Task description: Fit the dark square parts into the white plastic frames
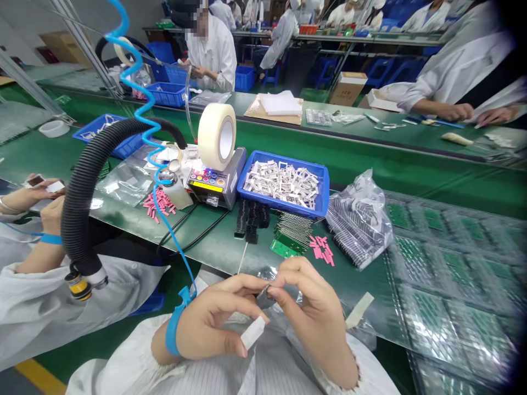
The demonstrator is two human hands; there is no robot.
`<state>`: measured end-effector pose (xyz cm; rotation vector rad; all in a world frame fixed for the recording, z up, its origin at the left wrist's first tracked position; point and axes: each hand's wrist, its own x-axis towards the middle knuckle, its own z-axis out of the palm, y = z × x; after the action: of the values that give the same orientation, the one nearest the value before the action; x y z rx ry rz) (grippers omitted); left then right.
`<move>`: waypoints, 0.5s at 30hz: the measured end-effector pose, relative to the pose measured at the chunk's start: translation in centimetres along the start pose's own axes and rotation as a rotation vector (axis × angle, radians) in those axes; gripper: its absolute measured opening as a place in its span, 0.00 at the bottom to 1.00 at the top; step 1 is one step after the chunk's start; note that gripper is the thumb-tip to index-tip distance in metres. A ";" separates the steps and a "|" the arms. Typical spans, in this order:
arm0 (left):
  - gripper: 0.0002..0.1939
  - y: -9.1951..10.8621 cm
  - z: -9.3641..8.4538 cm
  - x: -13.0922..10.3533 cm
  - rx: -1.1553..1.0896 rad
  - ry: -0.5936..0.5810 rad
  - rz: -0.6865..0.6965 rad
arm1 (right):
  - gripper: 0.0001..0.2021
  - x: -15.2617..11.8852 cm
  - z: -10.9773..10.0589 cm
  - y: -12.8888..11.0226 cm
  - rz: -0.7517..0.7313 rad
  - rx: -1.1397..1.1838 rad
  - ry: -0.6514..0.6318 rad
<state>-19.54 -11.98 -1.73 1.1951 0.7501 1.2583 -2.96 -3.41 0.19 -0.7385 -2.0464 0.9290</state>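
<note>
My left hand [214, 318], with a blue wrist strap [176, 329], pinches a small white rectangular piece [253, 332] between thumb and finger. My right hand [310, 312] is closed in a pinch beside it, its fingertips meeting those of my left hand at a small dark, flat piece [264, 292]. What that piece is stays mostly hidden behind the fingers. Just beyond the hands lie green circuit boards [286, 246], pink strips [321, 250] and stacked black parts [252, 219]. A blue bin [325, 192] holds many white plastic frames [284, 184].
A tape dispenser [214, 189] carries a large tape roll [209, 137]. A black hose [78, 164] and coiled blue cord [142, 101] hang at left. A bag of parts [362, 219] and board trays [448, 263] lie right. A neighbour's hands [45, 200] work at left.
</note>
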 end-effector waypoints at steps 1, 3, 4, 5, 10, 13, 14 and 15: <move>0.19 -0.1 0.0 0.0 -0.005 -0.006 0.017 | 0.03 0.0 0.1 0.0 0.004 0.009 0.003; 0.20 -0.3 -0.1 0.0 -0.014 -0.010 0.032 | 0.03 -0.1 0.2 0.1 0.008 0.015 0.004; 0.19 -0.4 -0.1 0.0 -0.017 -0.007 0.026 | 0.03 -0.1 0.2 0.1 0.013 0.014 0.002; 0.19 -0.5 -0.1 0.0 -0.020 -0.005 0.023 | 0.03 -0.1 0.2 0.1 0.020 0.013 -0.004; 0.19 -0.6 -0.4 0.0 -0.013 0.005 -0.002 | 0.05 -0.1 0.4 0.4 0.024 -0.014 -0.032; 0.18 -0.4 -0.7 0.0 0.029 0.010 -0.025 | 0.05 -0.1 0.6 0.7 0.001 -0.052 -0.042; 0.18 -0.3 -0.8 0.1 0.043 0.017 -0.035 | 0.05 0.0 0.7 0.8 -0.014 -0.072 -0.042; 0.19 -0.2 -1.0 0.1 0.054 0.024 -0.048 | 0.06 0.0 0.8 0.9 -0.036 -0.097 -0.038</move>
<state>-20.36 -11.62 -2.11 1.2001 0.8305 1.2216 -3.47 -3.16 -0.87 -0.7379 -2.1432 0.8345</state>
